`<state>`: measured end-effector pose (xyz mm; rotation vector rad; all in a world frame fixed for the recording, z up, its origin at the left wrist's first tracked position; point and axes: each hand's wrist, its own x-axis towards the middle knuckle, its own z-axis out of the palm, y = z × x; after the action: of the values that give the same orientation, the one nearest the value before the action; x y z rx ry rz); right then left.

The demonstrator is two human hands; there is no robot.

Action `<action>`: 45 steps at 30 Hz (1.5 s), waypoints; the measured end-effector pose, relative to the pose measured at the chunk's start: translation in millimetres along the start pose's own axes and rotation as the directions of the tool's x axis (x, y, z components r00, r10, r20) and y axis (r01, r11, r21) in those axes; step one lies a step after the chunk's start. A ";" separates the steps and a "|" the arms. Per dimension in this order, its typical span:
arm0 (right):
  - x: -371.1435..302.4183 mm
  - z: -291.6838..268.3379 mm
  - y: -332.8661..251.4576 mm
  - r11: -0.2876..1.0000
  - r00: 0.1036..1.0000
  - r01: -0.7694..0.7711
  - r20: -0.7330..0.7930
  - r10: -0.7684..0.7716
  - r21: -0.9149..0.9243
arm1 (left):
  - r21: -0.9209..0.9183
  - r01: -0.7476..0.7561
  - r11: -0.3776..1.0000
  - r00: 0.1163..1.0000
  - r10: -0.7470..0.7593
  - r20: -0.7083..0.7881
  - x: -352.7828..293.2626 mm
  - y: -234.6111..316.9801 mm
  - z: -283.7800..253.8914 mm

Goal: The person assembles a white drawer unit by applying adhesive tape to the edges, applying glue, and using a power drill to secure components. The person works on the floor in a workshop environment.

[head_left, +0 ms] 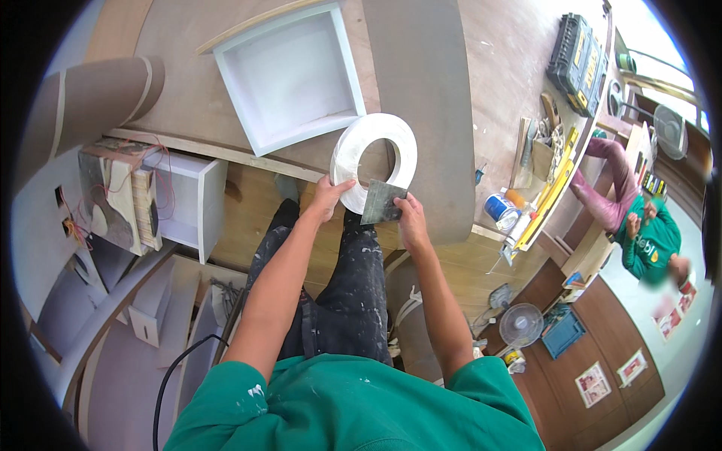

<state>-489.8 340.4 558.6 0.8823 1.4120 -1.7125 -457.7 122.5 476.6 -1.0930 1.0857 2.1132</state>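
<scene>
The white ring-shaped roll [346, 159] is at the worktop's near edge, just beside the white drawer [289, 83], its left rim pinched in the fingers of the left hand [328, 198]. The right hand's [411, 218] fingers grip a dark square plate [382, 203] overlapping the roll's lower right; farther right on the worktop [500, 83] sits a black case [577, 64].

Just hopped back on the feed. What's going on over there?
The person's left hand holds a white ring-shaped roll at its lower left edge. The right hand holds a dark, flat, squarish piece, which overlaps the roll's lower right part in this view; whether they touch is unclear. An open white box rests on the worktop just beyond. Another person in green is off to the right.
</scene>
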 end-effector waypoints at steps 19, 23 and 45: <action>11.0 11.9 27.4 0.947 0.992 0.105 -0.042 -0.123 -0.302 | 0.545 0.094 0.833 0.981 0.016 -0.194 5.7 -28.2 -38.9; 9.0 16.3 32.4 0.922 0.988 0.113 -0.054 -0.143 -0.371 | 0.534 0.330 0.778 0.907 -0.104 -0.409 18.5 -17.8 -54.2; 19.0 118.1 11.7 0.170 0.840 0.431 0.326 -0.433 -0.886 | 0.708 -0.297 0.641 0.860 0.501 -0.093 13.3 -40.8 -90.7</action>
<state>-495.4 220.4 555.5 -0.2793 2.4097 -0.7876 -396.9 69.9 416.4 -0.8295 2.2057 1.5949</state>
